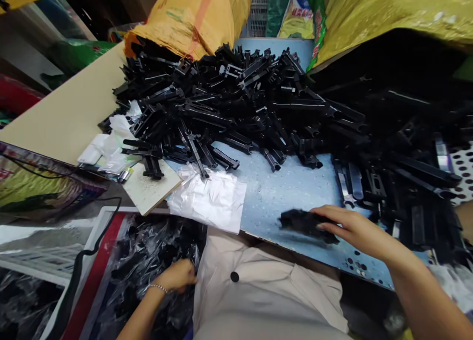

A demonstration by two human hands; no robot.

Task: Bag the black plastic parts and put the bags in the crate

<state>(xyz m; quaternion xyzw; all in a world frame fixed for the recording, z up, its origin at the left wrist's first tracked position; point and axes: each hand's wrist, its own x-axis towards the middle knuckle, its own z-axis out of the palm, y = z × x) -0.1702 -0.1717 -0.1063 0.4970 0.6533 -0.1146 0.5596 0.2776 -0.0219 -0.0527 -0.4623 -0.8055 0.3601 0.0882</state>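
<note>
Right hand [354, 226] grips a blurred clump of black plastic parts [306, 224], fingers curled over its top, just above the near edge of a blue table [295, 192]. Left hand [177, 276], with a beaded bracelet [157, 287] on its wrist, reaches down into a white-rimmed bin [111, 210] at near left. Its fingers are buried among clear plastic bags [148, 261] stuffed with more black parts, so whether it is holding anything cannot be told. On the table, a white plastic sheet [207, 199] lies near the middle, and a small pale board [151, 187] sits left of it with a few parts on top. Beyond them, a big heap of black parts [221, 103] spreads across the table and runs off to the right. At the far side, a yellow woven sack [188, 19] lies tipped with its mouth against the heap. A yellow-green sack [388, 5] looms at far right.
</note>
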